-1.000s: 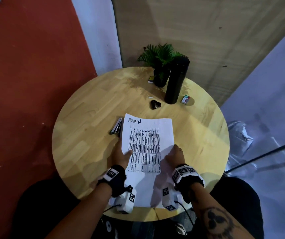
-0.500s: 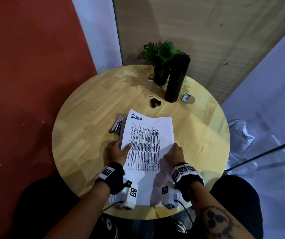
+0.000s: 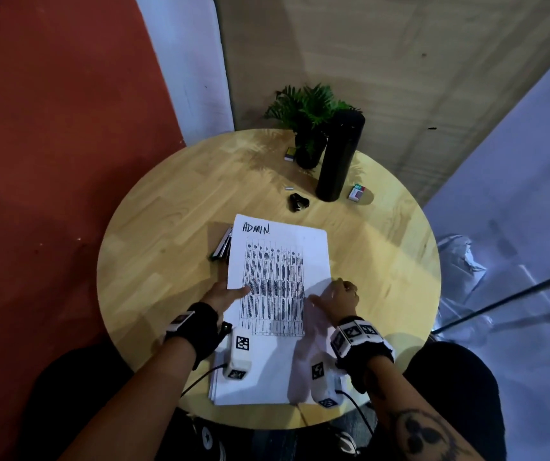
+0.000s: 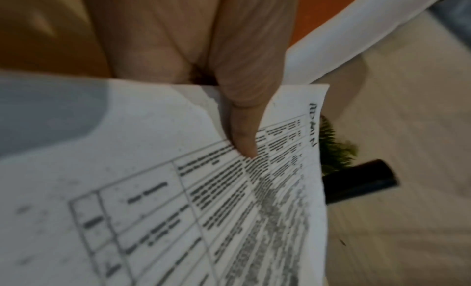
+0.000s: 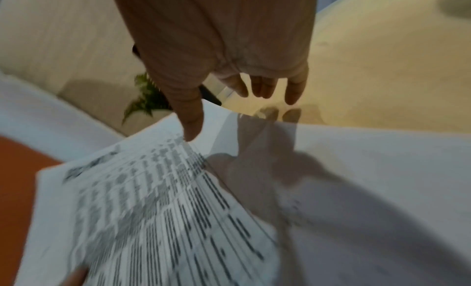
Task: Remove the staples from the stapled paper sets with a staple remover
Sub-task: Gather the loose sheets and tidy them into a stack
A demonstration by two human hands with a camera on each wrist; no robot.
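1. My left grip (image 3: 223,294) pinches the left edge of the paper set (image 3: 282,261), thumb on top.
2. My right grip (image 3: 340,294) is released: its thumb touches the sheet and its fingers hang loose.
3. The paper set is on the tabletop (image 3: 167,261). The staple remover (image 3: 298,201) lies beyond its far edge.

Matt paper set (image 3: 313,254), smooth wood tbl (image 3: 167,247)
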